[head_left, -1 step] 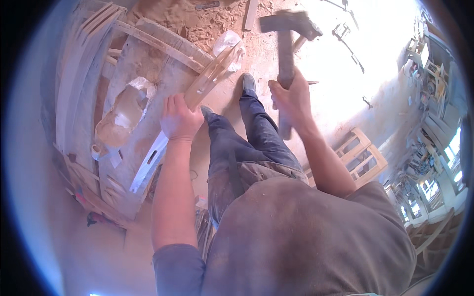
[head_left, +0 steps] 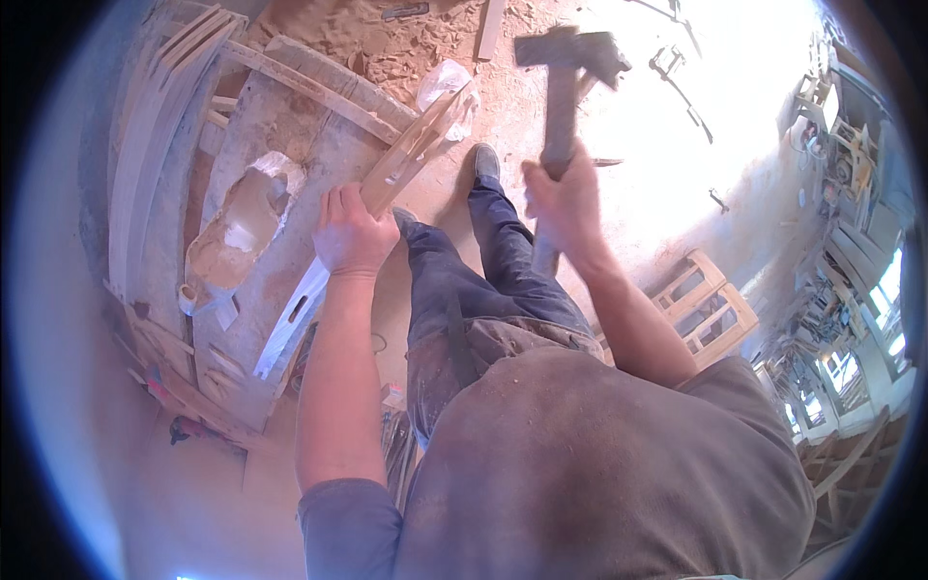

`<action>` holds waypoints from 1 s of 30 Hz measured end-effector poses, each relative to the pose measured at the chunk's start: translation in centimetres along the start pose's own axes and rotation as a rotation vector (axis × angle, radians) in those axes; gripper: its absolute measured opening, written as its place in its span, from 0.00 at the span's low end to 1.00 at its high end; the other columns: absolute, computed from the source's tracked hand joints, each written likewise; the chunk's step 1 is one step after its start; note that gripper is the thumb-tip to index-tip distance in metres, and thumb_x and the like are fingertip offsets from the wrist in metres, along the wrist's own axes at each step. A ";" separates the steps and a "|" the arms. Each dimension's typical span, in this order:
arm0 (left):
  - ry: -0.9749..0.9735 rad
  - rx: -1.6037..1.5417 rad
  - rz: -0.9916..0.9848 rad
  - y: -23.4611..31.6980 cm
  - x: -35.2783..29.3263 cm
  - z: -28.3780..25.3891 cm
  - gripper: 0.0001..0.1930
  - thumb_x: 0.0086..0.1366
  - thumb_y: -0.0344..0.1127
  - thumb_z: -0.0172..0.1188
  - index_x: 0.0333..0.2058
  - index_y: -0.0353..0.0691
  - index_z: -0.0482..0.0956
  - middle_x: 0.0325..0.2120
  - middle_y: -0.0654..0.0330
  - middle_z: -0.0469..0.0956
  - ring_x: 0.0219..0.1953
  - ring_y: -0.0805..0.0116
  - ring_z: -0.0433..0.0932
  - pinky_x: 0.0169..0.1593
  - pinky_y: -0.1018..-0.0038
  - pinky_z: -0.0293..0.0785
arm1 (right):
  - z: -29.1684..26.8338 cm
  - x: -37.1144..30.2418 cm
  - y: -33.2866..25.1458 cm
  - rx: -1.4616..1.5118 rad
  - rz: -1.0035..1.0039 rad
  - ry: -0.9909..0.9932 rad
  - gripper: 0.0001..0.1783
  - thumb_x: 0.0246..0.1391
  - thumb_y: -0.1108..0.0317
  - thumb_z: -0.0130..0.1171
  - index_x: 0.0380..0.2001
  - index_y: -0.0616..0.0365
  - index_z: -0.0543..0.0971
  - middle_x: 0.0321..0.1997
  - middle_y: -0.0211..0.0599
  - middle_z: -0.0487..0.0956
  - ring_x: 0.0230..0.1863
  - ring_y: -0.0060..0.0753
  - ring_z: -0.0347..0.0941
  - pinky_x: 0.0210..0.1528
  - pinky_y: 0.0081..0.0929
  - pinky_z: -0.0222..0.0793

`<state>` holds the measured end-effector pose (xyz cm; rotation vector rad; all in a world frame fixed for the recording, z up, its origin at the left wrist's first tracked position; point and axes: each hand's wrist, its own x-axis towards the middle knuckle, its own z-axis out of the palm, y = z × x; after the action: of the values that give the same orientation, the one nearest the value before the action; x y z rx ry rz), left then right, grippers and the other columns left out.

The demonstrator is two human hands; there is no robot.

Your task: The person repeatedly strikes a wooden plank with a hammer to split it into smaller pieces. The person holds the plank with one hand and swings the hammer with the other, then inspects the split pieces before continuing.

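Note:
My left hand (head_left: 356,230) is closed around a long pale wooden piece (head_left: 411,150) with slots cut in it. The piece slants from the bench's far end back toward my left forearm, and my fingers hide its middle. In my right hand (head_left: 570,198) is a hammer (head_left: 560,111), gripped by its handle. Its dark head (head_left: 570,53) is raised out ahead of my right hand, slightly blurred, apart from the wood.
Left of my legs stands a dusty workbench (head_left: 280,106) bearing a torn bag (head_left: 237,227). Curved wooden parts (head_left: 159,155) lean at the far left. A slatted wooden frame (head_left: 710,304) rests on the floor at right. Wood shavings (head_left: 338,39) cover the floor ahead.
The hammer's head has shifted slightly to the right and down, and its handle end slightly to the left. My left hand and the wooden piece look unmoved.

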<state>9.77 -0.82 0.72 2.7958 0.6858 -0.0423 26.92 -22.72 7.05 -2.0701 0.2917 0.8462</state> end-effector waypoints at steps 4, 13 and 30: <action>0.005 -0.021 0.006 0.1 0.0 -0.1 0.23 0.49 0.36 0.77 0.41 0.38 0.77 0.38 0.51 0.81 0.43 0.47 0.82 0.44 0.54 0.82 | 0.0 -0.4 0.2 -0.473 -0.106 -0.278 0.18 0.61 0.66 0.60 0.48 0.69 0.74 0.38 0.69 0.83 0.43 0.71 0.81 0.46 0.57 0.75; -0.012 -0.021 -0.028 0.1 0.0 0.0 0.23 0.49 0.38 0.78 0.41 0.39 0.77 0.38 0.51 0.81 0.44 0.47 0.82 0.44 0.55 0.82 | -0.1 0.3 0.7 -0.411 -0.079 -0.191 0.16 0.60 0.69 0.59 0.47 0.70 0.72 0.38 0.67 0.83 0.42 0.67 0.82 0.46 0.53 0.76; -0.005 -0.023 -0.017 0.4 0.1 -0.4 0.24 0.49 0.39 0.78 0.40 0.39 0.76 0.37 0.50 0.81 0.42 0.47 0.81 0.44 0.54 0.81 | 0.8 3.5 3.9 -0.584 -0.305 -0.123 0.16 0.59 0.68 0.64 0.43 0.67 0.72 0.30 0.45 0.80 0.26 0.33 0.80 0.27 0.38 0.75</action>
<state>10.07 -1.04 1.22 2.7673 0.7050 -0.0445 27.24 -24.11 1.99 -2.4901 -0.3775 0.9365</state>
